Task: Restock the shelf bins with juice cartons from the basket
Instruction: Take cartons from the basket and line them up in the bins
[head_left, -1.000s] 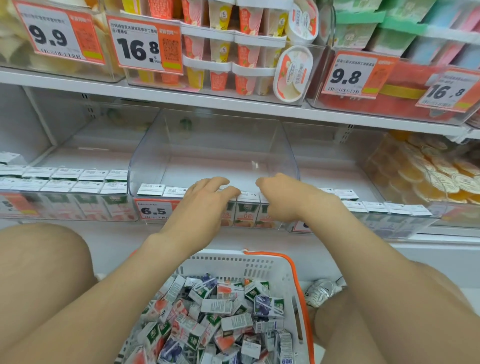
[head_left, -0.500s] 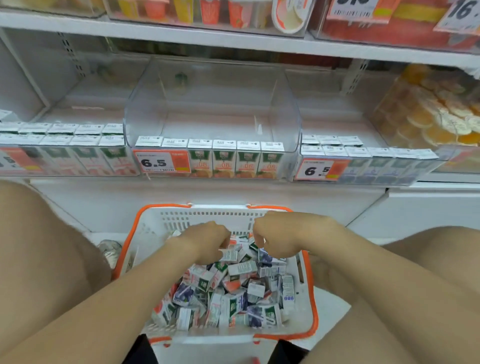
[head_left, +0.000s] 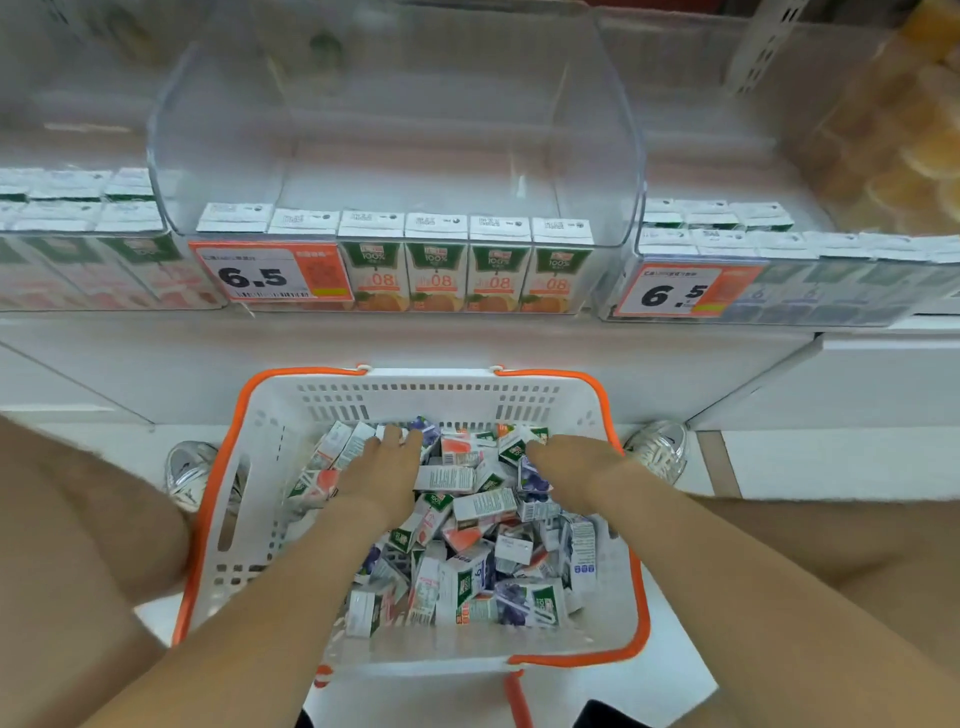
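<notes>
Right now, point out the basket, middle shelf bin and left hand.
basket (head_left: 265, 457), head view, bare left wall.
middle shelf bin (head_left: 602, 156), head view, clear right wall.
left hand (head_left: 382, 470), head view, back of hand.

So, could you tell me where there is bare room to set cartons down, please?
The middle bin is bare behind its front row of cartons, back to its rear wall. In the basket, bare floor shows along the left wall and near rim; the rest is heaped cartons.

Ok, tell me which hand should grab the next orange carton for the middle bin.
Left, probably. The left hand lies on the pile in the basket with an orange-faced carton right beside it; the right hand rests among green and purple cartons.
</notes>
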